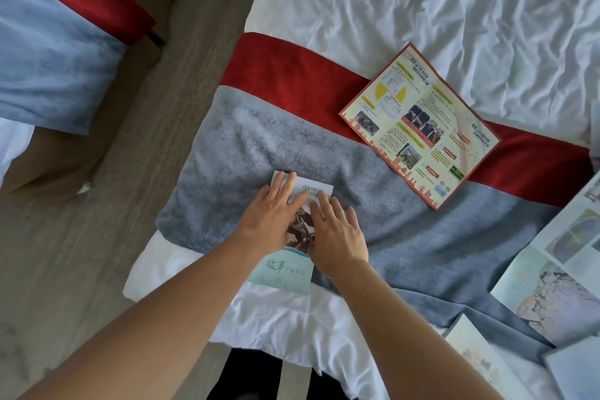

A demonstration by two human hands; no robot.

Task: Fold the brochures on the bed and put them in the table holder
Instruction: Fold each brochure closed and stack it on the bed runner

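Flat under both hands' straight fingers (pixel 285 183): folded brochure (pixel 293 264) on bed runner (pixel 227 146).

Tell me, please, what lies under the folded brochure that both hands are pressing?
The folded brochure rests on the grey blanket, its near end on the white sheet. Left hand and right hand cover its middle.

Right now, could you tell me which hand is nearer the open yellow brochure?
Right. The right hand lies below-left of the yellow brochure; the left hand sits farther left.
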